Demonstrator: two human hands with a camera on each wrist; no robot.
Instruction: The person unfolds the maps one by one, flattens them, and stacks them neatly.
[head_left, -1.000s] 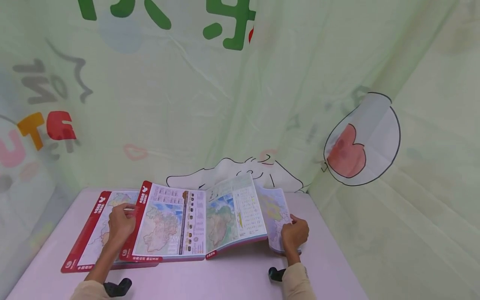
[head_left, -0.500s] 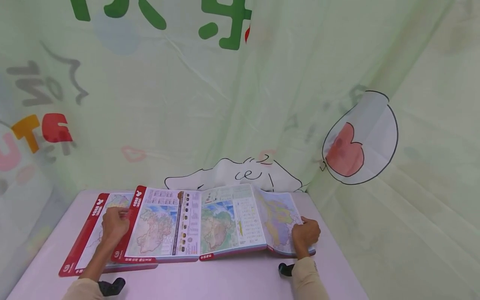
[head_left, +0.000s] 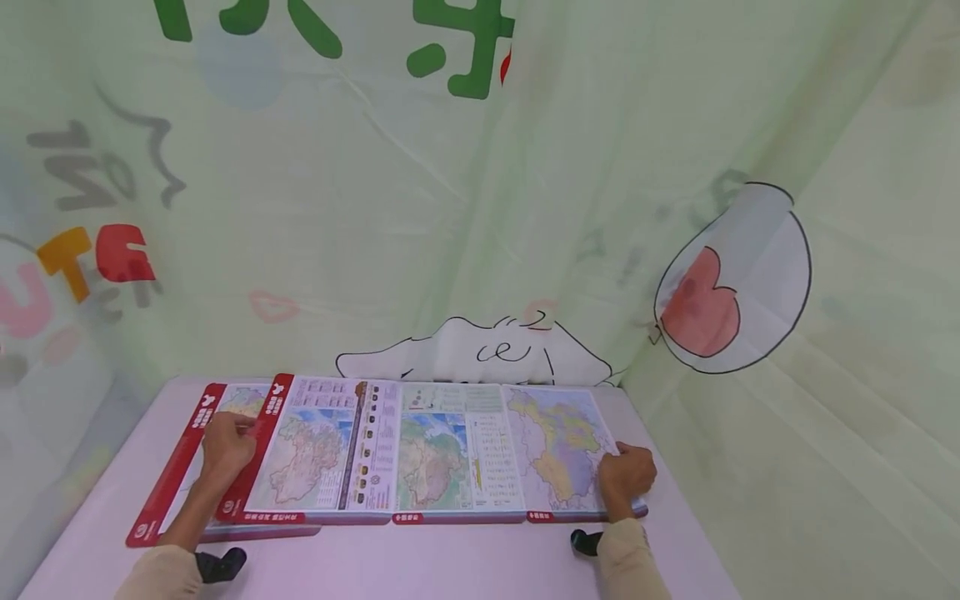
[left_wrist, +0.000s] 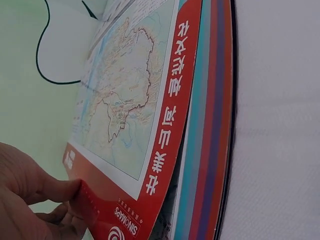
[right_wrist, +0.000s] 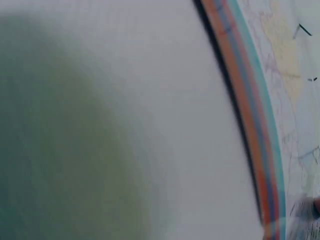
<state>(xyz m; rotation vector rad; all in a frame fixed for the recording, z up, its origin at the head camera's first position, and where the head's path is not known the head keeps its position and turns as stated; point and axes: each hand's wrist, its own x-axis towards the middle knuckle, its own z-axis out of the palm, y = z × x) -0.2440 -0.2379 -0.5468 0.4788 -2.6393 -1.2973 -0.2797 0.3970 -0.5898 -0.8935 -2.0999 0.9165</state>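
Note:
A fold-out map [head_left: 431, 467] with a red left border lies stretched across the table, three printed panels facing up. My left hand [head_left: 227, 446] pinches its red left border between thumb and fingers; the left wrist view shows the red corner [left_wrist: 107, 210] lifted off the layers under it. At the far right end, my right hand [head_left: 628, 475] grips the edge of the last panel [head_left: 558, 450] with curled fingers. In the right wrist view, the map's striped layered edge [right_wrist: 250, 110] curves past, and only a bit of a finger shows at the lower right.
Another red-bordered map sheet [head_left: 176, 492] sticks out under the left end. The pale table [head_left: 420, 562] meets a light green printed curtain [head_left: 360, 250] behind the map. Dark wrist devices [head_left: 221, 565] are strapped by both sleeves.
My right hand has moved right, pulling the right panel out; the raised middle panel has come down flat. My left hand has shifted slightly left, still pinching the red border.

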